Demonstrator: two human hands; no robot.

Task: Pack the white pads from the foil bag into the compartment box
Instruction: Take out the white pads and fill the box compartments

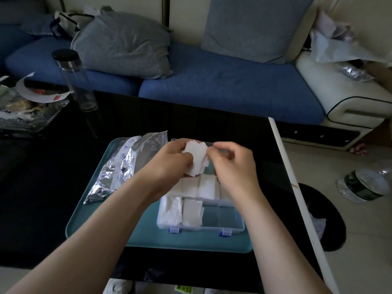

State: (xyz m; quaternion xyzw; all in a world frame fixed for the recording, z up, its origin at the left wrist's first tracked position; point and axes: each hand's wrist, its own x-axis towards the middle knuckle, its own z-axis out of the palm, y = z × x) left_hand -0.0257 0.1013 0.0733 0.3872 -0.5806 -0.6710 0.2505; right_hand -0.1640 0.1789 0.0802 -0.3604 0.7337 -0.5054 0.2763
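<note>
Stack of white pads: thin, square-cut, fanned unevenly, held above 12 o'clock end of compartment box. We note left hand with fingers curled round stack; right hand pinches its 3 o'clock edge, slightly blurred. Packed pads lie flat in box cells toward 9 o'clock. Crumpled foil bag at 9 o'clock of box, both on teal tray.

No wording is showing clearly enough to read. The foil bag is displaying a strip of round printed symbols, all too blurred.
</note>
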